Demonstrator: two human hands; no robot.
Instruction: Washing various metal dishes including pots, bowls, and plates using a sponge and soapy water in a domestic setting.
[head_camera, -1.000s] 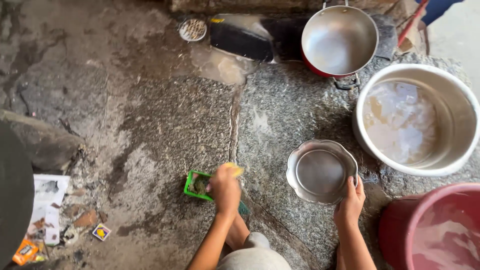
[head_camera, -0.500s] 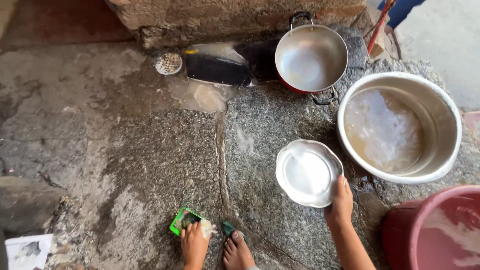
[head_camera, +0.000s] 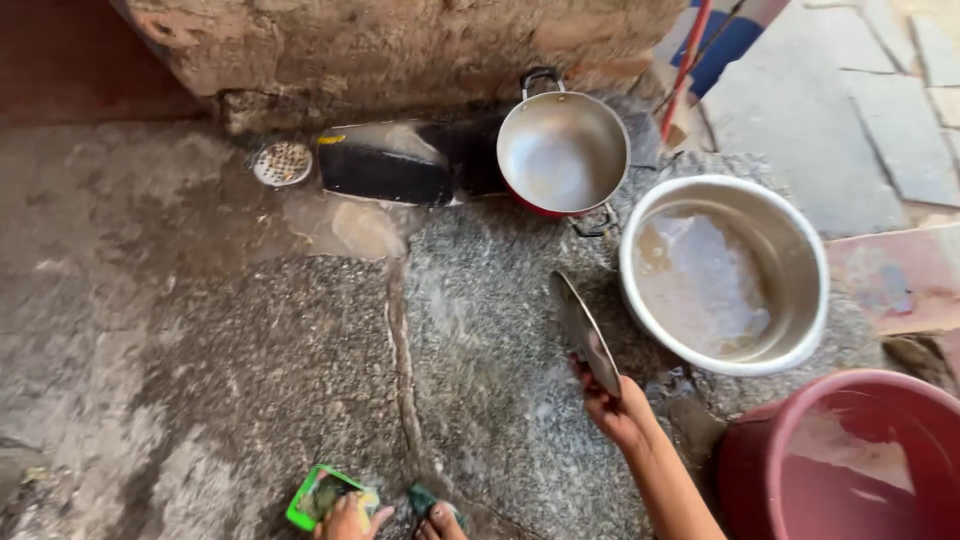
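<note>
The right hand (head_camera: 612, 405) is closed on the lower rim of a steel plate (head_camera: 585, 332), fingers curled around the edge, and the plate stands tipped almost on edge above the wet stone floor (head_camera: 480, 330), its face turned toward the big steel basin (head_camera: 800, 330) of cloudy water just beside it. The left hand (head_camera: 348, 518) sits at the bottom edge of the view, fingers bent over a yellowish scrub pad (head_camera: 366, 497) in a small green tray (head_camera: 302, 510); only part of the hand shows, so I cannot tell whether it actually grips the pad or just presses on it. A bare foot (head_camera: 440, 522) in a green sandal rests right next to the tray.

The step in hand looks like loading the pad with soap while the plate is held ready. To do it well, the plate's grip wants to stay low on the rim, thumb and fingers firm, since wet steel slips easily. Keeping the plate tilted lets water run off onto the stone.

Farther out, a red-bottomed pan (head_camera: 562, 155) with black handles lies near the wall, a small round drain cover (head_camera: 281, 162) sits to its left, and a red tub (head_camera: 850, 460) stands at the lower right.
</note>
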